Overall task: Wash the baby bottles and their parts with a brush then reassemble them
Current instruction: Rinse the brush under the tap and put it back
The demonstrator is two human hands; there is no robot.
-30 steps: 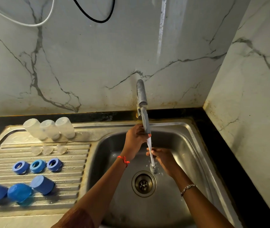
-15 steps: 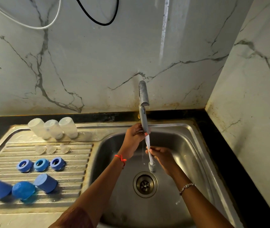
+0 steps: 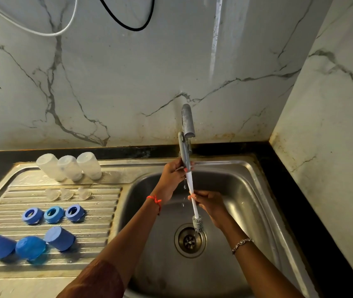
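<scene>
Over the steel sink (image 3: 255, 190), my left hand (image 3: 172, 179) grips the grey handle of a bottle brush (image 3: 192, 196) just under the tap (image 3: 188, 121). My right hand (image 3: 209, 203) pinches the brush's white shaft lower down, and the grey bristle head hangs above the drain (image 3: 190, 240). Water drips off the shaft. On the draining board (image 3: 98, 233) to the left lie three clear bottles (image 3: 69, 166), three clear teats (image 3: 67, 194), three blue rings (image 3: 53, 214) and three blue caps (image 3: 30, 247).
A marble wall rises behind the sink and another stands close on the right. A black counter edge runs round the sink. White and black cables hang on the back wall at the top.
The brush has tilted a little and its head has shifted slightly right over the drain. My right hand has slid along the shaft. The bottle parts have not moved.
</scene>
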